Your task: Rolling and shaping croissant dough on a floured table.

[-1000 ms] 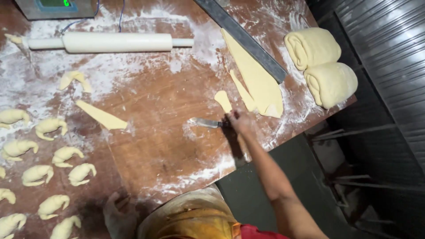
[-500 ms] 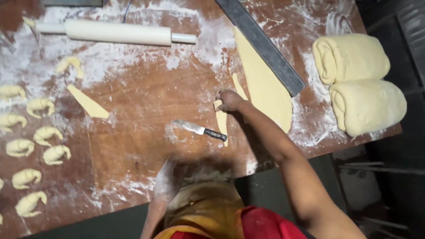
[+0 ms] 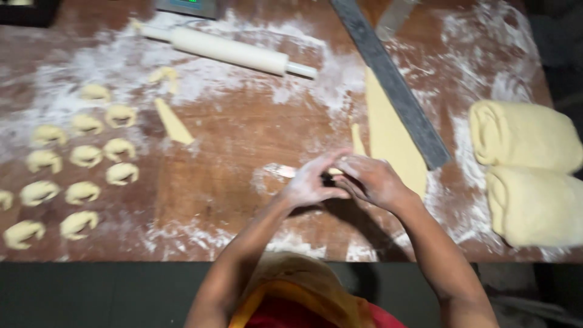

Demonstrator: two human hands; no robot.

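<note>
My left hand [image 3: 311, 184] and my right hand [image 3: 371, 180] meet over the floured wooden table [image 3: 231, 158], fingertips touching. A small piece of pale dough [image 3: 334, 172] shows between them, and both hands pinch it. The blade of a knife [image 3: 281, 170] pokes out from under my left hand, flat on the table. Just beyond my hands lie a narrow dough strip [image 3: 358, 140] and a long cut dough sheet [image 3: 392, 143]. A dark metal straightedge [image 3: 395, 91] lies along the sheet's right side.
Several shaped crescent rolls [image 3: 85, 158] sit in rows at the left, with a loose dough triangle [image 3: 173, 121] beside them. A white rolling pin [image 3: 231, 51] lies at the back. Two folded dough blocks [image 3: 522, 136] rest at the right edge. A scale [image 3: 188, 6] stands at the far edge.
My right hand let go of the knife, took a dough piece by the sheet and came back toward me. My left hand rose to join it on the piece.
</note>
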